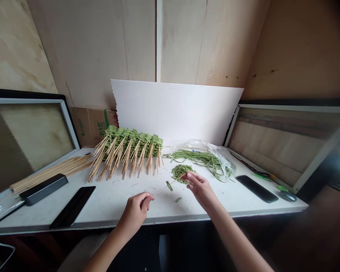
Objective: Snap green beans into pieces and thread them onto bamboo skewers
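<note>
Bamboo skewer (160, 191), one, thin, held aslant above the table front, between the two hands and in touch with both. Left hand (136, 208): fingers closed round its near end. Right hand (200, 190): thumb and finger pinched at the far end; I cannot tell whether a further piece sits between them. The hands are apart from each other.

Threaded bean (169, 185): short green length, crosswise on the skewer between the hands; I read one or two pieces, so this skewer looks barely begun.

Loose bean piece (178, 199): single, on the white table (107, 206), below the right hand.

Cut bean pile (182, 168): just beyond the right hand's fingertips; by my judgement, stock left to thread.

Whole long beans (197, 155): uncut, behind the pile, partly under a clear plastic bag (229, 166).

Loaded skewers (133, 140): large stack, beyond the left hand, sticks fanned forward in bunches; I list these as finished, and by far the greater share of what I see threaded.

Bare skewers (56, 171): bundle, far left, unused as I judge it.
</note>
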Tool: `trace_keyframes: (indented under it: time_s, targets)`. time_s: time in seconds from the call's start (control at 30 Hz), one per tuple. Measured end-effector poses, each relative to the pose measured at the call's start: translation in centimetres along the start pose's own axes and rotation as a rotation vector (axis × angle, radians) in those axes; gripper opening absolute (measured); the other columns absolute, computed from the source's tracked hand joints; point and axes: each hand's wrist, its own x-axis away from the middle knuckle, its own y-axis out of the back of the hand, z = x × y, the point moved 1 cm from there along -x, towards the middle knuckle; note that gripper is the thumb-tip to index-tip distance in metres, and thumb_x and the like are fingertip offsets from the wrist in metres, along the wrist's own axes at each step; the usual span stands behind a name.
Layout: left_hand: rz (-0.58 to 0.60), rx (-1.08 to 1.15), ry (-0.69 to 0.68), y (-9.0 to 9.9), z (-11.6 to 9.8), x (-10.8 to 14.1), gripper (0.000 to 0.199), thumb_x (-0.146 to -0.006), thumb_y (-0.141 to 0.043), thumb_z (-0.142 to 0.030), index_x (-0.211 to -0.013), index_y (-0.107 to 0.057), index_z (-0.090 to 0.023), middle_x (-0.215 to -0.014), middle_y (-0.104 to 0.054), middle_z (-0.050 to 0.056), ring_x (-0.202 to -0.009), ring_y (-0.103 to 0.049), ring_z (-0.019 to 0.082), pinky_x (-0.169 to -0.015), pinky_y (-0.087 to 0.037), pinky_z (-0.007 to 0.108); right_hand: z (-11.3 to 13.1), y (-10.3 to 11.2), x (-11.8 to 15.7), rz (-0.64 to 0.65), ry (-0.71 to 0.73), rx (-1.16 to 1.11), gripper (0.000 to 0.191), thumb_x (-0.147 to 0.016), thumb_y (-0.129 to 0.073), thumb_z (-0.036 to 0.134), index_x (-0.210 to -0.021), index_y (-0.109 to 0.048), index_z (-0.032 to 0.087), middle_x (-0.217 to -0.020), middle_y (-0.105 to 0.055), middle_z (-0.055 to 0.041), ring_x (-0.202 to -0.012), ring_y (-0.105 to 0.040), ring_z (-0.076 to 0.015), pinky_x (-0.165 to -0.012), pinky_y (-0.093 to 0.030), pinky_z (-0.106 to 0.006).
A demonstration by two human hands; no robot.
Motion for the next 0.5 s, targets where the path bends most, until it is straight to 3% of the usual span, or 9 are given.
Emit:
trace_keyframes:
  time_s: [0.27, 0.5]
  targets:
    - [0.004, -0.012, -0.01, 0.01, -0.06, -0.05, 0.035, -0.103, -0.047, -0.037, -0.088, -0.073, -0.017, -0.062, -0.057, -0.001, -0.055, -0.054, 0.013, -0.058, -0.042, 0.024, 0.14, -0.21, 0.15, -0.022, -0.009, -0.033, 0.036, -0.065, -0.094, 0.038, -0.094, -0.08, 0.023, -0.095, -0.08, -0.0073, -0.101, -0.074, -0.0287, -0.061, -0.05, -0.028]
    - [-0.003, -0.03, -0.019, 0.11, -0.02, -0.12, 0.034, -0.102, -0.048, -0.034, -0.087, -0.073, -0.017, -0.062, -0.057, -0.001, -0.055, -0.054, 0.013, -0.058, -0.043, 0.024, -0.04, 0.03, -0.04, -0.039, 0.066, 0.033, 0.034, -0.062, -0.096, 0.038, -0.089, -0.081, 0.023, -0.091, -0.081, -0.0084, -0.096, -0.074, -0.0291, -0.057, -0.05, -0.028]
